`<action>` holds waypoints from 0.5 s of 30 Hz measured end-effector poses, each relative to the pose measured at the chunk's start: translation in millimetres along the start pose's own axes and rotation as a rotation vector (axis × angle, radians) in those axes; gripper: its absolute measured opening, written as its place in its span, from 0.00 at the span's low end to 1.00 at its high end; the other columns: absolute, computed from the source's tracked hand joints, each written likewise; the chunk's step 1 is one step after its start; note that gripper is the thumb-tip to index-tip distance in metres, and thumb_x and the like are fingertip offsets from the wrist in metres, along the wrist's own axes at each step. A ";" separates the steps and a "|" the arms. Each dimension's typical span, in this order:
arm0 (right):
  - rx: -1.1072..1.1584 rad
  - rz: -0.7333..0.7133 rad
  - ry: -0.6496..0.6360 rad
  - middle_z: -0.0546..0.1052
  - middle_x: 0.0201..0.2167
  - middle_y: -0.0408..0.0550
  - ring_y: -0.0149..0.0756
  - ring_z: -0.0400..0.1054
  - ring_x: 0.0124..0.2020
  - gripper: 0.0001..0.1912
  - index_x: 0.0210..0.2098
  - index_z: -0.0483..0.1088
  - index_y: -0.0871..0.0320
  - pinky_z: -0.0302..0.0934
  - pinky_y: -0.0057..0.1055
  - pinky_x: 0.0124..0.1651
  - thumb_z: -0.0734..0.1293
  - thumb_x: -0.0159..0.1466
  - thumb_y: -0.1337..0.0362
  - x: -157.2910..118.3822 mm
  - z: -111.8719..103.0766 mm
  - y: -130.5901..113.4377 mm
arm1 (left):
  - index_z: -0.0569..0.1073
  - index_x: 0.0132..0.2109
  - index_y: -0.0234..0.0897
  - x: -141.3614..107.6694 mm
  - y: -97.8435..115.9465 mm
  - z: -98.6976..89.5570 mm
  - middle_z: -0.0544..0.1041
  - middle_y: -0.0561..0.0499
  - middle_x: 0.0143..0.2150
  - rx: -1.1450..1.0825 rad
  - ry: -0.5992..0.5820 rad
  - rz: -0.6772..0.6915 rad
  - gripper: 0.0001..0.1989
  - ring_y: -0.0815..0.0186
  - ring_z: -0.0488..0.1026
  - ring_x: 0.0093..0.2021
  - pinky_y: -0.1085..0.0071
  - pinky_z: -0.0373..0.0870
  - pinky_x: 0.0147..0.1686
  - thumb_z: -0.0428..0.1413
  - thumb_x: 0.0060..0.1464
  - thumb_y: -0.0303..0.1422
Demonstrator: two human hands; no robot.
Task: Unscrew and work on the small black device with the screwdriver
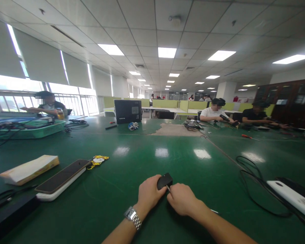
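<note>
Near the front middle of the green table, my left hand (149,194) is wrapped round a small black box (165,181), with a metal watch on that wrist. My right hand (180,199) is closed beside it, touching the box's near right side. A thin metal piece (168,188) sticks out from its fingertips against the box; the rest of that piece is hidden in the hand. A thin light-coloured rod (214,211) shows on the table just beyond the right forearm.
A phone (63,175) on a white block and a paper pack (30,168) lie at the left. Behind them is a green basket (38,131) of cables. A white power bank-like object (292,198) and black cables (251,189) lie right. Other people sit at the far edges.
</note>
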State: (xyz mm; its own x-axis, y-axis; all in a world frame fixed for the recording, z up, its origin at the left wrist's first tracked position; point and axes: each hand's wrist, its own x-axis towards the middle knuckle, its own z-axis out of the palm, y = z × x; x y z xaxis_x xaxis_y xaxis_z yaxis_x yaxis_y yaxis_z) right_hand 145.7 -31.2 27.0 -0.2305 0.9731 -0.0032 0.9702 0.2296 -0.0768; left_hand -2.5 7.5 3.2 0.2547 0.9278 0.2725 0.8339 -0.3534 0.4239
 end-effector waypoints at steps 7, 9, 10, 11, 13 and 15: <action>0.050 -0.020 -0.008 0.80 0.37 0.59 0.51 0.75 0.38 0.19 0.39 0.75 0.60 0.66 0.42 0.40 0.54 0.62 0.63 0.3 0.3 -8.8 | 0.72 0.49 0.46 2.0 1.1 -1.1 0.79 0.53 0.42 0.034 -0.036 0.000 0.17 0.59 0.74 0.42 0.71 0.63 0.35 0.57 0.51 0.41; 0.055 -0.010 -0.015 0.79 0.38 0.59 0.51 0.75 0.39 0.20 0.38 0.76 0.60 0.65 0.41 0.41 0.54 0.62 0.63 0.8 1.1 -9.6 | 0.72 0.49 0.46 1.9 1.3 -1.5 0.79 0.53 0.42 0.034 -0.036 0.008 0.17 0.58 0.74 0.42 0.71 0.64 0.35 0.57 0.51 0.41; 0.061 -0.010 -0.026 0.79 0.38 0.59 0.50 0.75 0.39 0.20 0.38 0.76 0.60 0.65 0.41 0.41 0.54 0.62 0.63 1.0 1.5 -9.2 | 0.72 0.49 0.46 1.7 1.3 -1.6 0.79 0.53 0.42 0.032 -0.034 0.009 0.17 0.58 0.74 0.42 0.71 0.64 0.35 0.57 0.51 0.41; 0.068 -0.012 -0.035 0.79 0.38 0.59 0.50 0.75 0.39 0.20 0.38 0.76 0.60 0.65 0.40 0.41 0.54 0.62 0.63 1.1 2.0 -8.5 | 0.72 0.49 0.46 1.4 1.3 -1.6 0.79 0.53 0.42 0.029 -0.032 0.009 0.17 0.58 0.74 0.42 0.71 0.64 0.35 0.58 0.51 0.41; 0.078 -0.010 -0.042 0.80 0.38 0.58 0.49 0.75 0.39 0.20 0.38 0.76 0.60 0.65 0.40 0.40 0.53 0.62 0.63 1.1 3.0 -6.6 | 0.73 0.48 0.46 0.8 1.3 -1.2 0.79 0.53 0.42 0.020 -0.026 0.005 0.17 0.59 0.75 0.42 0.71 0.64 0.35 0.58 0.51 0.41; 0.074 -0.003 -0.038 0.80 0.37 0.58 0.49 0.75 0.38 0.21 0.38 0.76 0.59 0.65 0.40 0.40 0.53 0.62 0.62 1.2 4.1 -4.4 | 0.73 0.49 0.46 0.4 1.3 -0.4 0.79 0.52 0.42 0.008 -0.015 -0.002 0.18 0.59 0.75 0.42 0.71 0.64 0.36 0.58 0.51 0.42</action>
State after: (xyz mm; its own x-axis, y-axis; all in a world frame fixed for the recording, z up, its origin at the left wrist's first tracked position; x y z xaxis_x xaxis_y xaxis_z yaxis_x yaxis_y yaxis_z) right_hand 140.8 -31.1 23.3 -0.2377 0.9705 -0.0401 0.9617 0.2294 -0.1500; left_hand -1.5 7.4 4.1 0.2603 0.9303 0.2585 0.8385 -0.3506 0.4172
